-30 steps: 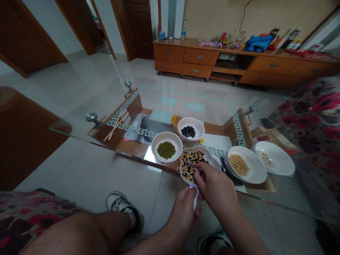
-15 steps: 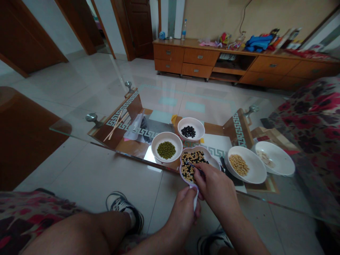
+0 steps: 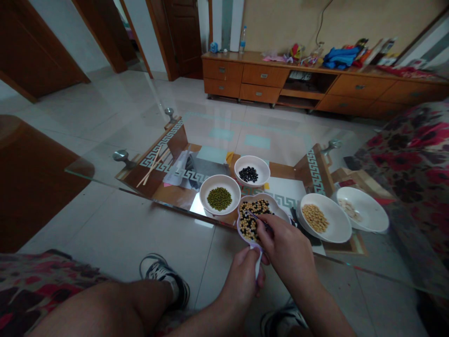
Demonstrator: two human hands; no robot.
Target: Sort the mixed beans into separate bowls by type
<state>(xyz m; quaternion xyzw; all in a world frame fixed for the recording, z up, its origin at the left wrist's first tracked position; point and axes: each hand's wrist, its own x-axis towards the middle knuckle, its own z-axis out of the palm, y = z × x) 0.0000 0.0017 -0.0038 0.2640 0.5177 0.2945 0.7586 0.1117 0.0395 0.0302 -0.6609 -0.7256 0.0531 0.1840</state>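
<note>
My left hand (image 3: pixel 242 271) is closed round the handle of a pale, flower-shaped tray (image 3: pixel 280 211) near the glass edge. Mixed yellow and black beans (image 3: pixel 251 227) fill its left side. Over the tray, my right hand (image 3: pixel 284 241) pinches slim tweezers (image 3: pixel 259 219), whose tips reach down among the beans; whether they grip one is too small to tell. Left of the tray stands a white bowl of green mung beans (image 3: pixel 219 199). Behind it, another bowl holds black beans (image 3: pixel 249 174). To the right, a bowl contains yellow soybeans (image 3: pixel 315 218).
A further white bowl (image 3: pixel 372 213) with pale pieces stands at the far right. Chopsticks (image 3: pixel 150 169) lie at the left of the glass table (image 3: pixel 105 173). Papers show beneath the glass. A wooden cabinet (image 3: pixel 261 75) runs along the back wall.
My right hand and the tweezers have shifted very slightly over the beans. The left hand, tray and bowls stay practically where they were.
</note>
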